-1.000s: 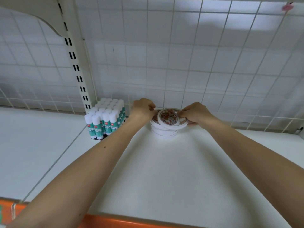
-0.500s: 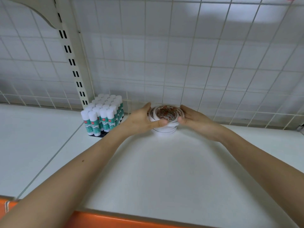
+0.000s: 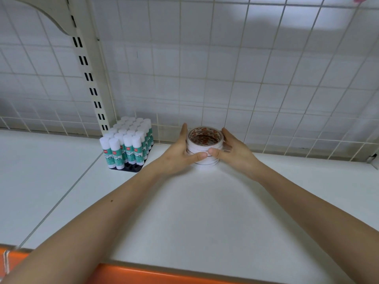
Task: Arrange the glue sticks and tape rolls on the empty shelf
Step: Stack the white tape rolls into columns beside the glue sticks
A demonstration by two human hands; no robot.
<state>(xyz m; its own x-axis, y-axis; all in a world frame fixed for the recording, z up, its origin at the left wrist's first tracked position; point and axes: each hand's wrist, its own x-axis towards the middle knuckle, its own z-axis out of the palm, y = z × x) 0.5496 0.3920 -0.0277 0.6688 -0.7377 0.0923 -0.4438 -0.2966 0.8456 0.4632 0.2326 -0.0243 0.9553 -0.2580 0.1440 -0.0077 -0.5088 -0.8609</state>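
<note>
The tape rolls (image 3: 202, 138) stand in a short stack on the white shelf (image 3: 205, 212), close to the wire grid (image 3: 246, 78) at the back. The left hand (image 3: 178, 154) and right hand (image 3: 233, 152) cup the stack from either side, thumbs nearly meeting across its front. The fingers behind it are hidden. There are perhaps four rolls, but they are hard to count. The glue sticks (image 3: 127, 144) stand packed upright in a dark tray (image 3: 133, 168) to the left, by the slotted post (image 3: 90, 78).
</note>
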